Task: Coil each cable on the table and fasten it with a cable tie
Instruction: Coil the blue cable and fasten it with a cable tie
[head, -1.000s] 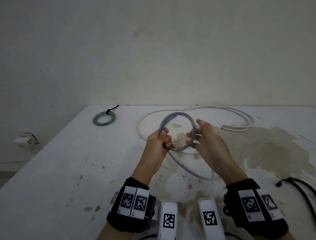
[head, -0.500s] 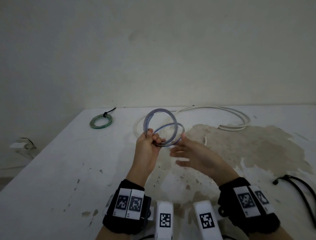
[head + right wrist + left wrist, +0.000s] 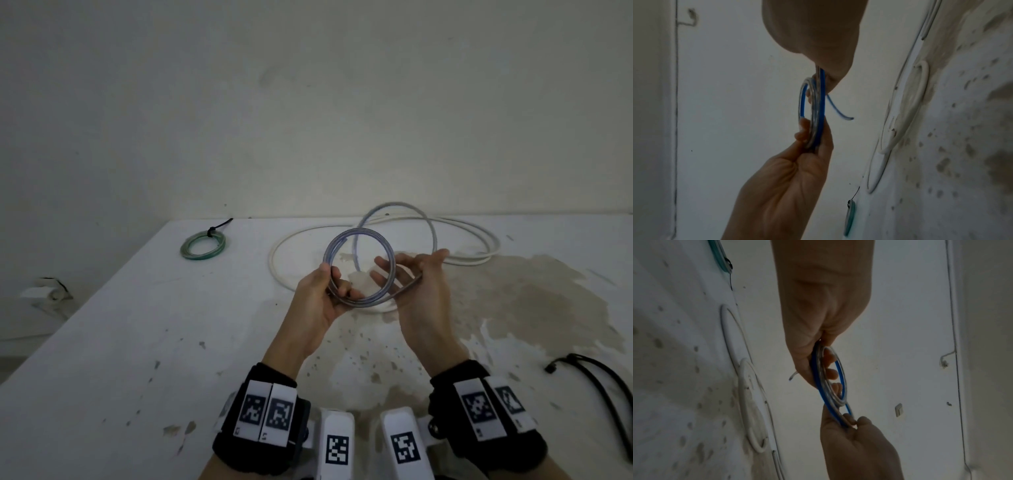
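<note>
Coiling in hand, above the table point(image 3: 102, 342): left hand point(image 3: 317, 296) gripping the stacked blue cable point(image 3: 359, 270); right hand point(image 3: 416, 284) pinching the next loop. Best laid flush onto the stack. Free tail end shown in wrist views; tied green coil point(image 3: 202, 245) plainer from head.
</note>
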